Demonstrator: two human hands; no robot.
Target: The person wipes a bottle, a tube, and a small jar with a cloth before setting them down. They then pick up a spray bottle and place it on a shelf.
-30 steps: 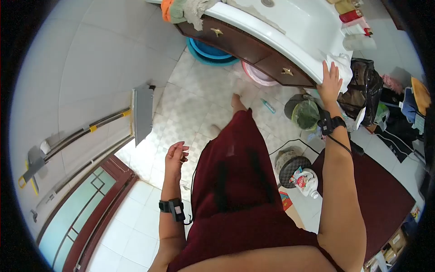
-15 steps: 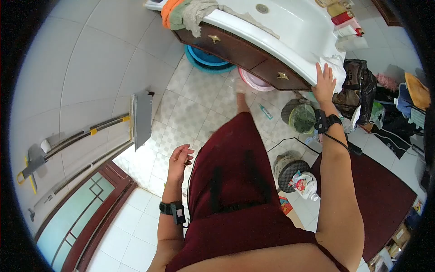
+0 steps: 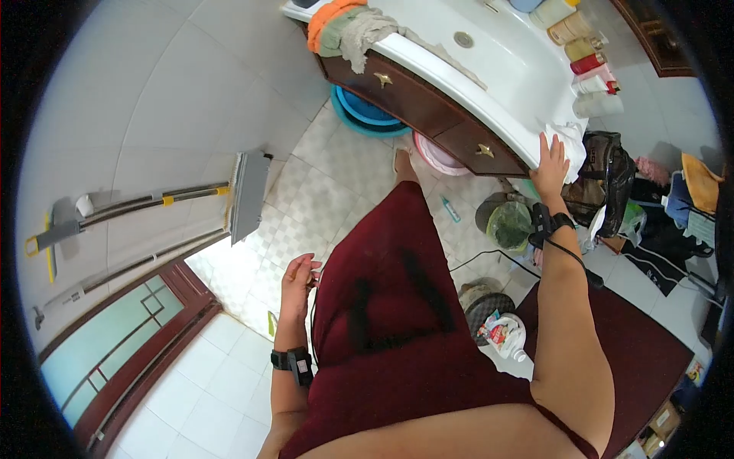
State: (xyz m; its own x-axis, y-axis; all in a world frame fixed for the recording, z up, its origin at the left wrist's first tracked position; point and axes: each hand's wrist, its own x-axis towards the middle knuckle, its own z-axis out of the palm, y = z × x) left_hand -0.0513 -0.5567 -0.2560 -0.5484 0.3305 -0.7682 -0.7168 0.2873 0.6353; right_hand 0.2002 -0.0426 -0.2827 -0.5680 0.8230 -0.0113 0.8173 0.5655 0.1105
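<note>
My right hand (image 3: 549,167) rests with fingers spread on the right front corner of the white washbasin (image 3: 428,53), at the edge of a crumpled white cloth (image 3: 572,147). My left hand (image 3: 300,281) hangs beside the dark red dress (image 3: 382,283), its fingers loosely bent and apart, with nothing visible in them. Under the basin is a dark brown cabinet (image 3: 428,103) with star-shaped knobs. An orange, a green and a grey towel (image 3: 365,38) drape over the basin's left end.
Blue basins (image 3: 371,126) and a pink basin (image 3: 437,157) sit under the cabinet. A lined bin (image 3: 510,224), a blue-white tube (image 3: 451,209) and a black cable (image 3: 489,252) are on the floor. Bottles (image 3: 587,63) line the ledge; mops (image 3: 153,206) lean left.
The view has shifted, so the basin and floor items sit lower and more of the bottles shows. My right hand stays at the basin corner; my left hand still hangs by the dress.
</note>
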